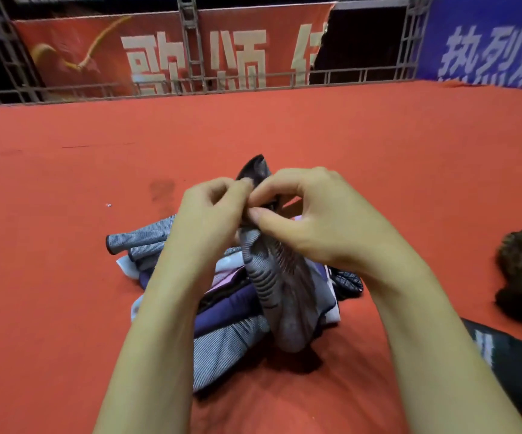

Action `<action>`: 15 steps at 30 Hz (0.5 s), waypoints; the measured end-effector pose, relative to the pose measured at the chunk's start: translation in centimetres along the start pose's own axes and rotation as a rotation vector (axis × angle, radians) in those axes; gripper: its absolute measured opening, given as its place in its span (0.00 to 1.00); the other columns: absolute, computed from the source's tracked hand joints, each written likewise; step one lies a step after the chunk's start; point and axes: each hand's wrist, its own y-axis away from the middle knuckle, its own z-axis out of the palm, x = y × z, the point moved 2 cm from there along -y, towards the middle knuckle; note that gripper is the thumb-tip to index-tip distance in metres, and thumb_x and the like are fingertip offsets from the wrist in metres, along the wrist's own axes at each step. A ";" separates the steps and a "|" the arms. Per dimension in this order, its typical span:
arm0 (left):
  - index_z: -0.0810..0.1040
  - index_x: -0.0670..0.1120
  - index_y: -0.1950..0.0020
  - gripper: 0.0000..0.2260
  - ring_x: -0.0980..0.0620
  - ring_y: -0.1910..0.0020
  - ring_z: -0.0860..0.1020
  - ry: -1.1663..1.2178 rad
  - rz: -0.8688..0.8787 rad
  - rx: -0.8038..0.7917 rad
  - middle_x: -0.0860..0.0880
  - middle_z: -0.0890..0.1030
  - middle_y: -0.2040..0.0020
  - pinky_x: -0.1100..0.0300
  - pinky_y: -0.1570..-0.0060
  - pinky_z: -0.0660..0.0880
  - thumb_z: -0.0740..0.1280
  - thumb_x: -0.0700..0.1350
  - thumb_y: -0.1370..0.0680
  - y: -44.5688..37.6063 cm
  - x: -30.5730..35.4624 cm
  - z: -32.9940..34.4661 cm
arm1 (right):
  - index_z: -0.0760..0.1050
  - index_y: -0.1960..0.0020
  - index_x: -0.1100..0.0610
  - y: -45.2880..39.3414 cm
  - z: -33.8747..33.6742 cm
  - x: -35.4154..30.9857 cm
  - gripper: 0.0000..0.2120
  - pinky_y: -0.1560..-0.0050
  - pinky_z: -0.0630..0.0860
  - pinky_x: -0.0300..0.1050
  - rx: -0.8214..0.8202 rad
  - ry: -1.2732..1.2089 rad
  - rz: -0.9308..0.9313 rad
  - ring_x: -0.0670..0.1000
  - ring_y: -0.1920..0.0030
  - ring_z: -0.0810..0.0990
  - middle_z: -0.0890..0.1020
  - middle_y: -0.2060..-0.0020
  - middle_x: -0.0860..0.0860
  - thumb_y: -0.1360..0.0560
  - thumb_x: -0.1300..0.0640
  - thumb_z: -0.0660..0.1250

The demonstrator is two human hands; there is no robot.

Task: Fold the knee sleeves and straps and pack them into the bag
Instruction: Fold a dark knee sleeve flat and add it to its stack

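Pinching the top edge of a grey ribbed knit knee sleeve (280,286), the left hand (212,211) and right hand (309,211) meet with fingers curled tight (thumbs and forefingers almost touching). It hangs above a heap of grey striped sleeves and purple fabric (222,308) on the red carpeted floor (284,130).
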 end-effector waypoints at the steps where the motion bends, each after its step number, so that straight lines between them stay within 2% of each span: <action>1: 0.81 0.47 0.60 0.13 0.54 0.62 0.79 0.011 0.039 0.068 0.49 0.81 0.63 0.52 0.56 0.81 0.66 0.46 0.16 -0.2 -0.1 -0.2 | 0.85 0.52 0.47 0.0 -0.1 -0.1 0.05 0.50 0.81 0.44 0.011 -0.035 0.007 0.42 0.56 0.84 0.85 0.58 0.40 0.24 0.57 0.73; 4: 0.82 0.48 0.59 0.12 0.55 0.62 0.79 0.077 0.124 0.127 0.51 0.82 0.63 0.59 0.62 0.79 0.68 0.46 0.16 -0.4 -0.2 -0.5 | 0.80 0.54 0.47 0.0 -0.6 0.4 0.05 0.53 0.81 0.43 0.053 -0.067 0.066 0.43 0.58 0.84 0.84 0.60 0.41 0.23 0.57 0.74; 7: 0.81 0.50 0.58 0.11 0.65 0.67 0.75 0.031 0.126 0.089 0.59 0.79 0.68 0.69 0.63 0.72 0.67 0.48 0.16 -0.3 -0.4 -0.1 | 0.75 0.51 0.48 -0.1 -0.5 1.9 0.08 0.59 0.73 0.37 0.142 0.046 0.205 0.41 0.63 0.80 0.81 0.62 0.43 0.26 0.54 0.74; 9: 0.81 0.50 0.55 0.10 0.64 0.69 0.74 0.152 0.032 -0.007 0.60 0.79 0.67 0.69 0.66 0.71 0.66 0.47 0.16 -0.1 -0.7 0.5 | 0.71 0.48 0.49 0.0 -0.1 2.7 0.13 0.64 0.68 0.34 0.226 0.072 0.325 0.41 0.64 0.77 0.80 0.64 0.44 0.28 0.52 0.74; 11: 0.81 0.48 0.53 0.08 0.59 0.65 0.75 0.404 -0.080 -0.113 0.55 0.80 0.62 0.67 0.64 0.73 0.65 0.45 0.16 -0.2 -0.7 0.9 | 0.70 0.47 0.49 0.1 0.2 3.3 0.15 0.66 0.68 0.34 0.279 0.011 0.436 0.42 0.65 0.77 0.80 0.65 0.45 0.29 0.50 0.73; 13: 0.80 0.47 0.53 0.05 0.55 0.61 0.79 0.625 -0.180 -0.150 0.50 0.81 0.59 0.63 0.58 0.78 0.66 0.43 0.19 -0.5 -0.7 1.0 | 0.72 0.47 0.47 0.3 0.1 3.9 0.12 0.69 0.67 0.33 0.281 -0.020 0.484 0.40 0.69 0.76 0.82 0.67 0.45 0.27 0.52 0.70; 15: 0.79 0.44 0.54 0.03 0.51 0.57 0.80 0.746 -0.218 -0.172 0.47 0.80 0.59 0.60 0.54 0.80 0.66 0.41 0.22 -0.7 -0.7 1.1 | 0.76 0.48 0.45 0.3 -0.3 4.1 0.08 0.70 0.67 0.32 0.220 0.048 0.470 0.41 0.70 0.76 0.83 0.68 0.44 0.25 0.56 0.67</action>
